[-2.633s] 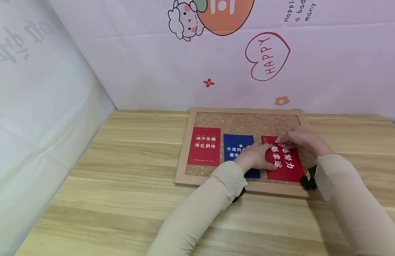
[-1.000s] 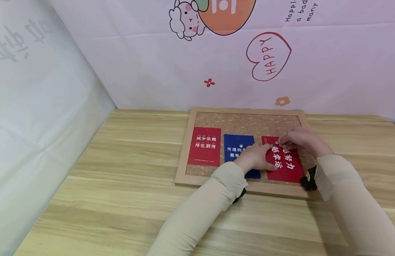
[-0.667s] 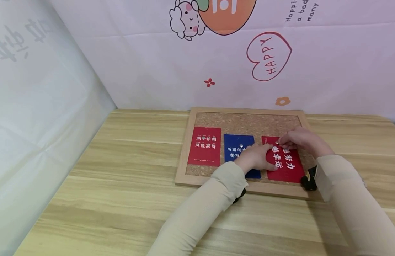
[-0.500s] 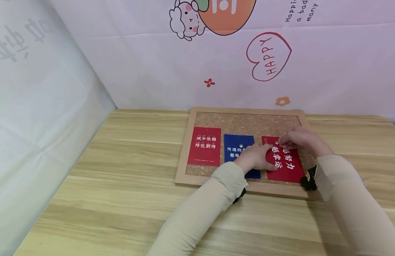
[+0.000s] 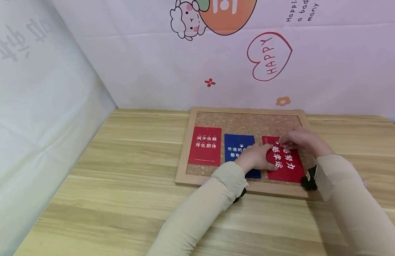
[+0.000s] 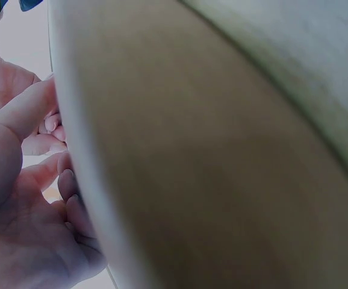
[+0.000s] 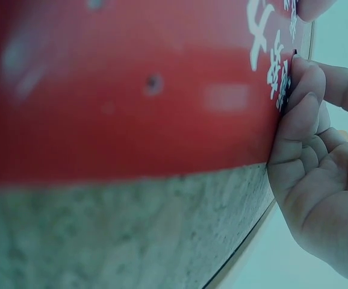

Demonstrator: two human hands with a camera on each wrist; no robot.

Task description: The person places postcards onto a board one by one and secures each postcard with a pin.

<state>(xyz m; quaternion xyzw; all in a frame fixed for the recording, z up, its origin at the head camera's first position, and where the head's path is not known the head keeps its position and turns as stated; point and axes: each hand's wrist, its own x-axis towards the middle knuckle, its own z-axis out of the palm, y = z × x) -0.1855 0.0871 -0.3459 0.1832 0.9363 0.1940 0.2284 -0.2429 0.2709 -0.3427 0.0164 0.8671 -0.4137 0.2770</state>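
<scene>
In the head view, a red card (image 5: 285, 172) with white characters lies at the right of a wood-framed corkboard (image 5: 245, 121). My right hand (image 5: 299, 139) has thumb and curled fingers at a silver thumbtack (image 5: 277, 142) near the card's top, pinching it against the card. My left hand (image 5: 255, 156) rests on the card's left part, thumb and fingers spread, and covers part of a blue card (image 5: 230, 140). The right wrist view shows the red card (image 7: 132, 132) close up, with the right hand's curled fingers (image 7: 303, 117) at its surface.
Another red card (image 5: 205, 154), bearing a tack (image 5: 204, 138), sits at the board's left. A second tack (image 5: 241, 145) is in the blue card. The board lies on a wooden table (image 5: 120, 170) before a printed white backdrop (image 5: 152, 71). A black wrist strap (image 5: 309, 179) overlaps the frame's corner.
</scene>
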